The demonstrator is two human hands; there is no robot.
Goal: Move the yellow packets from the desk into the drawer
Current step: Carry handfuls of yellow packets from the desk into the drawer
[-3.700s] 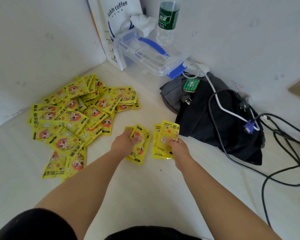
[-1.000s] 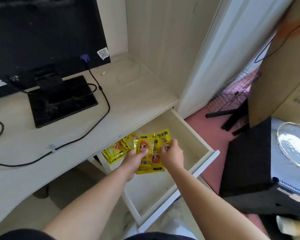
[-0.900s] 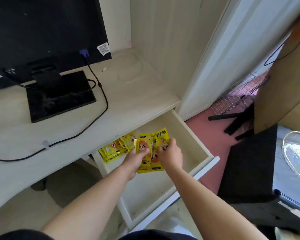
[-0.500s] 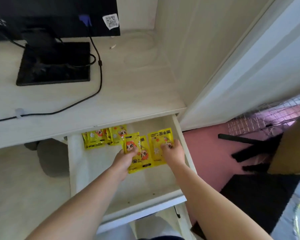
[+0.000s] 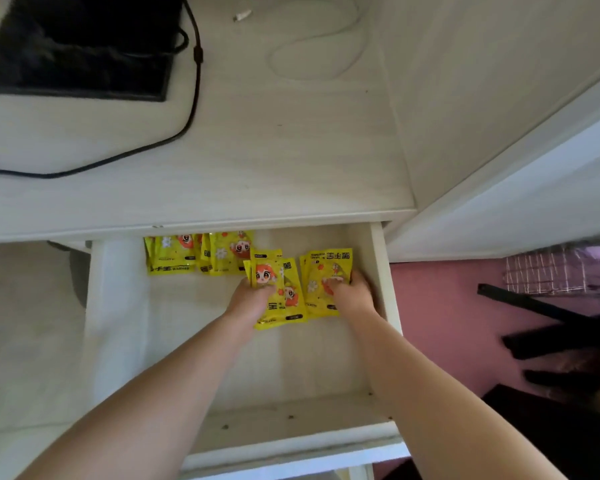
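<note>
Inside the open drawer at frame centre, left hand and right hand each clutch a stack of yellow packets, seemingly light, slick sachets best pinched across their edges.

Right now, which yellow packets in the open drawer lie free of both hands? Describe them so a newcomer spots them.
Find the pale wooden drawer open under the white desk. Along its back edge, left of centre, lies a row of yellow cartoon-printed packets, partly under the desk lip. Unlike the two bundles nearer the front, gripped by the left hand and right hand, nothing touches it.
</note>
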